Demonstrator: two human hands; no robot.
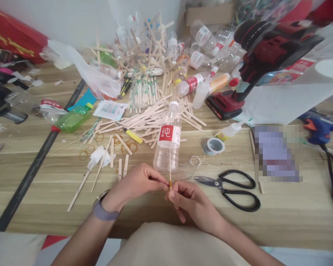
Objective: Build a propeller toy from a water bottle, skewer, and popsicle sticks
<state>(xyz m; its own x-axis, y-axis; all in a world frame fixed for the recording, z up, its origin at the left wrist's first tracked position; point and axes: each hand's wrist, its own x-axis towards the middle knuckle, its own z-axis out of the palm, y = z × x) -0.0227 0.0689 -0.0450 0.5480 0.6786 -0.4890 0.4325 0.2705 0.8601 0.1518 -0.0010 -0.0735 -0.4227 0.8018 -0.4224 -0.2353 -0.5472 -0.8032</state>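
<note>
Both hands meet at the table's front edge, just before an upright clear plastic bottle (168, 157) with a white cap and red-and-white label. My right hand (192, 201) pinches the lower end of a thin wooden stick (170, 166), which points up in front of the bottle. An orange-brown rubber band (170, 183) is wrapped around the stick near that end. My left hand (141, 183) is closed, thumb and forefinger pinched at the band. Black-handled scissors (224, 186) lie right of my right hand. Loose craft sticks (112, 153) and more rubber bands (129, 146) lie beyond my left hand.
A spool of thread (214, 146), a glue bottle (229, 131), a yellow utility knife (133, 135) and a pixelated patch (277, 153) surround the work spot. A red-black cordless drill (252, 55) stands right, near a blue glue gun (319, 127). Several plastic bottles (201, 33) crowd the back.
</note>
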